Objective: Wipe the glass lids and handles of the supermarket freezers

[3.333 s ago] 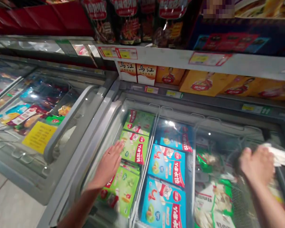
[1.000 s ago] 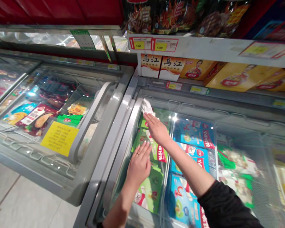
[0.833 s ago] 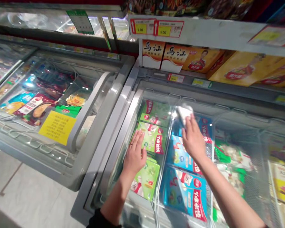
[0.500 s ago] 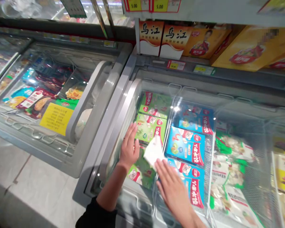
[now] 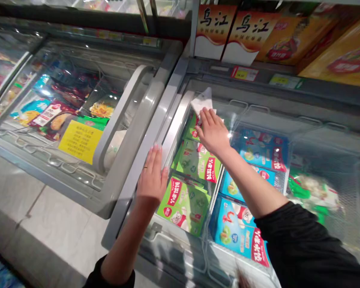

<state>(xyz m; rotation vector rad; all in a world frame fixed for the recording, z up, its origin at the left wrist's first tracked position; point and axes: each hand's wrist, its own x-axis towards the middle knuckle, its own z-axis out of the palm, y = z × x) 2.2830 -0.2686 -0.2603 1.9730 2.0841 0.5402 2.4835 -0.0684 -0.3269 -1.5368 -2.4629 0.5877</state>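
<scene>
My right hand [image 5: 213, 133] presses a white cloth [image 5: 201, 105] flat against the glass lid [image 5: 258, 120] of a chest freezer, near the lid's far left corner. My left hand [image 5: 152, 178] lies flat with fingers together on the lid's left edge, beside the grey frame [image 5: 138, 176]. Under the glass lie green food boxes [image 5: 184, 204] and blue food boxes [image 5: 238, 234] in wire baskets.
A second chest freezer [image 5: 63, 120] stands to the left, with packets and a yellow notice [image 5: 80, 141] under its glass. Cartons [image 5: 237, 32] stand on the shelf behind. White bags [image 5: 312, 188] fill the right basket. Tiled floor [image 5: 33, 224] runs along the near left.
My right hand has swept the cloth from the lid's near middle up to its far left corner. My left hand has slid left onto the lid's edge. The view has tilted further down.
</scene>
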